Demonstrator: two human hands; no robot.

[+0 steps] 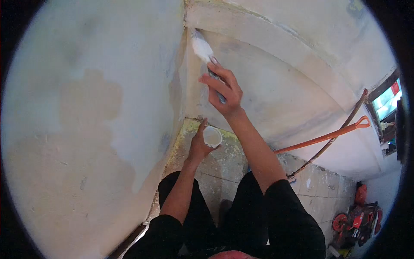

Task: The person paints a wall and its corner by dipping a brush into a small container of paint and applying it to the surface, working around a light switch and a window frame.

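My right hand (224,88) is closed round the handle of a paintbrush (201,46). White paint coats the bristles, and their tip meets the wall corner just under a raised band (258,28). Lower down, my left hand (200,144) holds a small white cup (212,136) with pale liquid in it, fingers wrapped round its side. The cup is near the foot of the corner, above the floor. Parts of the brush handle are hidden by my right fingers.
Pale patchy walls (142,90) meet in the corner before me. An orange-handled tool (319,139) and a brown pole (338,131) lean at the right. Farther right are a window (387,101) and a red-and-black wheeled object (357,220) on the tiled floor (308,183).
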